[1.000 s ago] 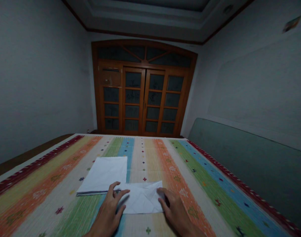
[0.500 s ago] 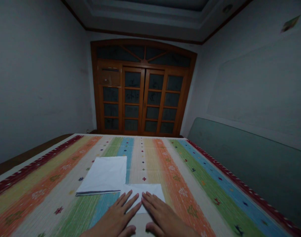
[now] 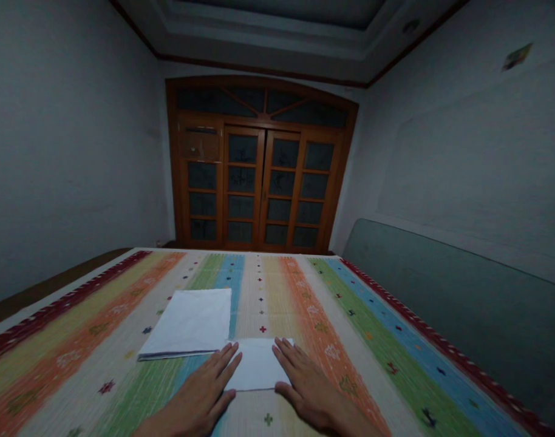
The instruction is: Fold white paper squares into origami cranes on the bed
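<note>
A small white folded sheet, paper or cloth (image 3: pixel 257 365), lies flat on the striped tablecloth close in front of me. My left hand (image 3: pixel 209 379) rests along its left edge, fingers stretched forward and thumb near the lower left corner. On the opposite edge lies my right hand (image 3: pixel 302 379), fingers extended, its thumb by the lower right corner. Neither hand grips the sheet; both press or lie on its sides. Just beyond my left hand is a larger white folded stack (image 3: pixel 190 321), with several layers and a darker line showing at its near edge.
The table is covered by a striped, patterned tablecloth (image 3: pixel 314 303). A greenish panel (image 3: pixel 441 291) stands along the table's right side. Wooden doors with glass panes (image 3: pixel 259 182) are at the far wall, with pale walls left and right.
My hands have moved apart, from nearly touching over the middle of the small sheet to its left and right edges. More of the sheet is uncovered. The larger stack stays put.
</note>
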Demonstrator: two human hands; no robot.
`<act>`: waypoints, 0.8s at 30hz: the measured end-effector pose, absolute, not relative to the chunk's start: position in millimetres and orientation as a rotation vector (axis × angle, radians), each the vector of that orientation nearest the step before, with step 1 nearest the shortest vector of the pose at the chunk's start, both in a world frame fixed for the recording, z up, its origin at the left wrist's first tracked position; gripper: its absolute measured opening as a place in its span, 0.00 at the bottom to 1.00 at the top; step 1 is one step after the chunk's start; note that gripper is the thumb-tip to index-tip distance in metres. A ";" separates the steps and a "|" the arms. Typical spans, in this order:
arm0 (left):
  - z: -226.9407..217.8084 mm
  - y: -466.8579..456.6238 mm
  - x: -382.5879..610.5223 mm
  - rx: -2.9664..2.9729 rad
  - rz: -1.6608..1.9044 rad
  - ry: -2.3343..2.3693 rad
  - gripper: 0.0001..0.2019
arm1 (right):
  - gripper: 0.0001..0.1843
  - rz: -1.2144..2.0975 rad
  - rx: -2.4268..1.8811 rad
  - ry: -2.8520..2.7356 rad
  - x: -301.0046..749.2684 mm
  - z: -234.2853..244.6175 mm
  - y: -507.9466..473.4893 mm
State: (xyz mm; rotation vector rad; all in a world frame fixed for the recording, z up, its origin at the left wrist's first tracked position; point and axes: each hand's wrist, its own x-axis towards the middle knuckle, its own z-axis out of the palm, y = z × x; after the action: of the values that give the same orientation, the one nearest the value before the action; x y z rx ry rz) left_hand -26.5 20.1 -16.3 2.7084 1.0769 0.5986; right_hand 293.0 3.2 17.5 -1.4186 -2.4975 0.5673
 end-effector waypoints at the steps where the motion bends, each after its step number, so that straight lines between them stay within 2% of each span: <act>1: -14.7 20.8 -28.4 2.701 0.594 1.079 0.33 | 0.38 0.552 -1.437 -2.490 294.3 16.5 4.6; 7: -1.2 24.0 -37.4 2.599 0.574 1.039 0.36 | 0.39 0.568 -1.472 -2.467 295.1 21.7 4.8; 12: 5.7 29.0 -39.0 2.598 0.654 0.996 0.23 | 0.44 0.609 -1.513 -2.414 293.9 27.4 1.7; 18: 19.0 25.2 -28.4 2.689 0.772 0.903 0.13 | 0.35 0.524 -1.428 -2.454 288.7 32.6 -7.3; 21: 27.5 20.1 -20.8 2.722 0.802 0.874 0.11 | 0.31 0.537 -1.313 -2.509 281.2 36.9 -14.7; 24: 31.6 17.8 -15.1 2.757 0.812 0.859 0.11 | 0.30 0.559 -1.216 -2.569 273.6 38.0 -19.5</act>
State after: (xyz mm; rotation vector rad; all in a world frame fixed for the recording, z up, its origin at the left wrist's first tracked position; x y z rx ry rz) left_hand -15.1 17.8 31.6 2.7569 0.8585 0.8125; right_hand 273.6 -19.5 38.0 -1.2155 -2.5692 0.5588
